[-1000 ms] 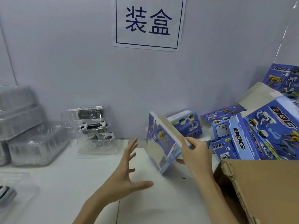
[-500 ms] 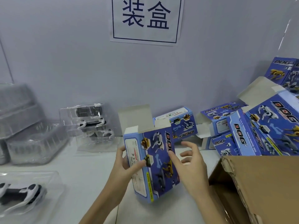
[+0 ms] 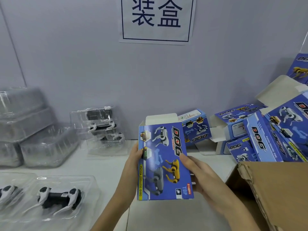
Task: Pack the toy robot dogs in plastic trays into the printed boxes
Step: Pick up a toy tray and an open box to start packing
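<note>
A blue printed box (image 3: 162,162) stands upright in the middle, its printed front toward me and its top flap open. My left hand (image 3: 133,161) grips its left edge. My right hand (image 3: 198,174) holds its right edge, thumb on the front face. A black and white toy robot dog (image 3: 58,198) lies in a clear plastic tray (image 3: 86,184) at the lower left of the table. Part of another dog (image 3: 5,193) shows at the left edge. More dogs in clear trays (image 3: 101,129) are stacked against the wall.
Several blue printed boxes (image 3: 273,135) lie piled at the right, some with open flaps. A brown cardboard carton (image 3: 275,192) fills the lower right corner. Stacks of clear plastic trays (image 3: 28,130) stand at the left. A paper sign (image 3: 157,19) hangs on the wall.
The box went from flat in my right hand to opened up and held by both hands. It has turned so the printed front faces me. The view shifted right and down.
</note>
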Demonstrator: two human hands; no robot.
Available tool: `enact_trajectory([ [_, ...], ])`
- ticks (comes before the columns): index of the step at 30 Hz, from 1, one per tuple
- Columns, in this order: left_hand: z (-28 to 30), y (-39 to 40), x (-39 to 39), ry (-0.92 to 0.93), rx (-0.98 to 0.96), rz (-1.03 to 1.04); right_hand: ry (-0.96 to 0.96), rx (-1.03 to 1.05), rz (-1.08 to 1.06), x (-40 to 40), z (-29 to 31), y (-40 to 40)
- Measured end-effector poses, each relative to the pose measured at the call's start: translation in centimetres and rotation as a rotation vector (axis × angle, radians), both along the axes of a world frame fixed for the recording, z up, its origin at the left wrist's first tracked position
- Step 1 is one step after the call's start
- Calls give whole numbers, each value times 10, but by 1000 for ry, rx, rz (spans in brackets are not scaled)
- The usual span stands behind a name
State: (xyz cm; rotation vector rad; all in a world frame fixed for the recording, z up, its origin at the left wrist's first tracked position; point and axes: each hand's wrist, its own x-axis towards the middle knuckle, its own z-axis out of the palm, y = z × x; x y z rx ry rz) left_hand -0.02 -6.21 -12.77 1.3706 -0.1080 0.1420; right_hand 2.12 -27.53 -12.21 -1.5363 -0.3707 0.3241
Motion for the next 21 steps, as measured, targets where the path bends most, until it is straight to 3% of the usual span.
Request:
enact_trajectory([
  [5, -19, 0, -14, -381, 371, 240, -182, -88, 78, 4, 0, -19],
  [9, -22, -10, -7, -408, 512, 341, -269, -166, 45, 11, -10, -20],
  [13, -22, -28, -18, -342, 507, 373, -344, -214, -2, 14, -14, -19],
  [16, -15, -46, -14, -619, 349, 92, -382, -233, -47, 10, -17, -7],
  [17, -15, -51, -14, -615, 314, 36, -352, -215, -87, 9, -19, -1],
  [19, -16, -46, -16, -383, 277, 214, -350, -310, -81, 4, -26, 12],
  [21, -16, -32, -17, -276, 272, 325, -376, -458, -2, 0, -28, 19],
])
